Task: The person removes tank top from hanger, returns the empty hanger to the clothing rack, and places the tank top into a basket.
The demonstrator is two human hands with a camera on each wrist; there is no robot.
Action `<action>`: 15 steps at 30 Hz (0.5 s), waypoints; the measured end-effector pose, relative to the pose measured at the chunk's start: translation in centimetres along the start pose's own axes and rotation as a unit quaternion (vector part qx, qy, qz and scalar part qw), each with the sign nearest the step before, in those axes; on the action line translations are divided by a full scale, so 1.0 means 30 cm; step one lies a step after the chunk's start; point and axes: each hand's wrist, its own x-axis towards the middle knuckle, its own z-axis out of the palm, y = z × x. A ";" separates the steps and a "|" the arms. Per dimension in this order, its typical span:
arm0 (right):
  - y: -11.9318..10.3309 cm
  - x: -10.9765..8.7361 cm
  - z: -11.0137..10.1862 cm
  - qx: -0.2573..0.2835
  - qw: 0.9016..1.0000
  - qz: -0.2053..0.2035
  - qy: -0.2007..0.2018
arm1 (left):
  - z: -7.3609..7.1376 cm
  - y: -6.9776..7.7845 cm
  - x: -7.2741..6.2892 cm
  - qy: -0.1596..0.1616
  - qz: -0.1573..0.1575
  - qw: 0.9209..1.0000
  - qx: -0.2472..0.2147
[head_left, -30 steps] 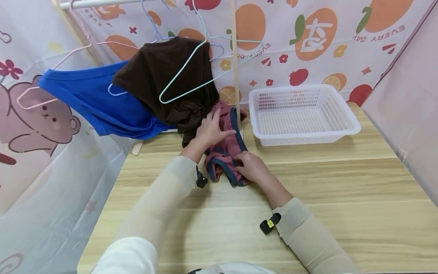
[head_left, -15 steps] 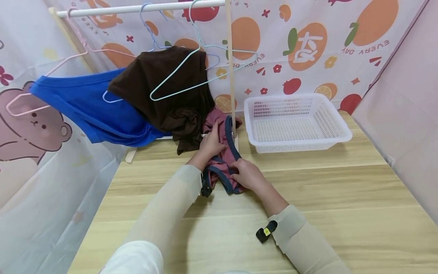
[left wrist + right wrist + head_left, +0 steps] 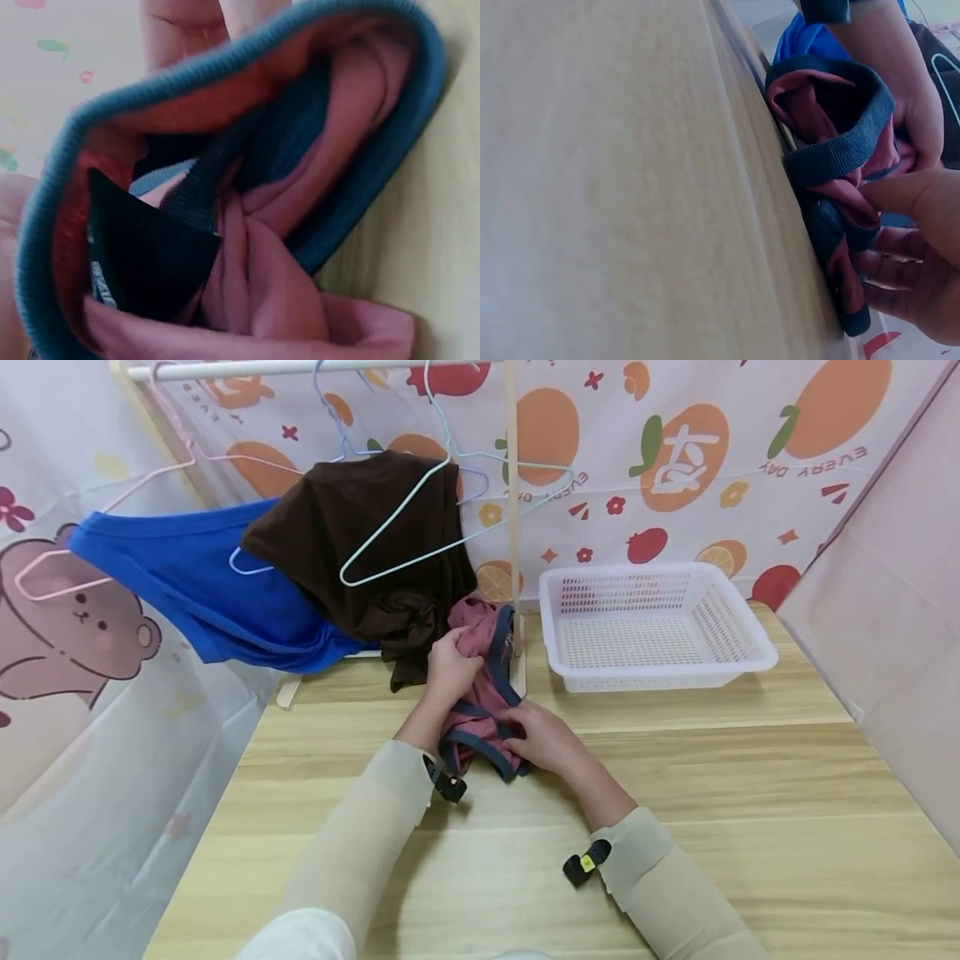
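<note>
1. Wood-grain table (image 3: 712,793) bears the pink, blue-trimmed garment (image 3: 489,695), near the rack post (image 3: 513,552).
2. Its long axis runs away from you, between your 2 hands.
3. Your left hand (image 3: 452,670) grips its left side, farther out; your right hand (image 3: 543,737) pinches its nearer right edge.

The garment (image 3: 491,689) is dusty pink with slate-blue ribbed trim (image 3: 180,84). Left of it, one cloth (image 3: 322,527) is dark brown and the next, farther left, bright blue (image 3: 202,568). Right of the garment, the basket (image 3: 667,678) is white. Above it, a hanger (image 3: 393,515) is mint green. Behind, the white curtain (image 3: 611,439) bears orange fruit prints (image 3: 551,435). Beneath, the desk (image 3: 675,768) is yellowish wood-grained.
</note>
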 end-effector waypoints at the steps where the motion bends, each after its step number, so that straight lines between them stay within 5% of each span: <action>1: -0.003 0.002 0.000 0.000 1.000 -0.003 0.000 | -0.016 -0.002 -0.012 0.017 0.005 1.000 -0.014; 6: -0.026 0.006 -0.004 0.006 0.999 -0.030 0.036 | -0.080 0.004 -0.075 0.097 0.051 0.993 -0.042; 9: -0.040 0.004 -0.006 0.024 0.985 -0.093 0.141 | -0.096 0.023 -0.108 0.137 0.107 0.984 -0.033; 11: -0.053 0.001 -0.013 0.041 0.956 -0.154 0.245 | -0.101 0.040 -0.131 0.155 0.137 0.978 -0.030; 15: -0.101 -0.007 -0.046 0.048 0.871 -0.253 0.419 | -0.117 0.069 -0.167 0.172 0.173 0.969 -0.037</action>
